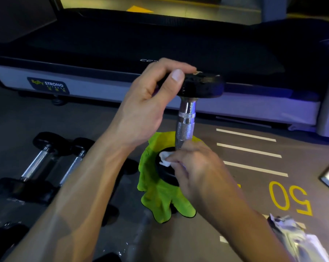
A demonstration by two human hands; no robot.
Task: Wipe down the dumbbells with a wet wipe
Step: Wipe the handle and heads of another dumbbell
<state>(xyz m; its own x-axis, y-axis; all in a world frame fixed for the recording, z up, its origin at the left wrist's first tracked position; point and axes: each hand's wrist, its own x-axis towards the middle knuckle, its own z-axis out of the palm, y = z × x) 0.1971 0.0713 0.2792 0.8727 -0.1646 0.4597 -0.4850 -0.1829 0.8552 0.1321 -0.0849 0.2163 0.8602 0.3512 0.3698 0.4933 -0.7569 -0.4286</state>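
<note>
Head view. A dumbbell (186, 118) stands upright on its lower head, which rests on a green cloth (158, 195) spread on the floor. The left hand (146, 103) grips the rim of the upper head, thumb on top. The right hand (195, 171) pinches a white wet wipe (164, 158) against the top face of the lower head. Two further dumbbells (46, 163) lie at left; a torn wipe packet (294, 237) lies at lower right, and a treadmill (122, 59) stands behind.
</note>
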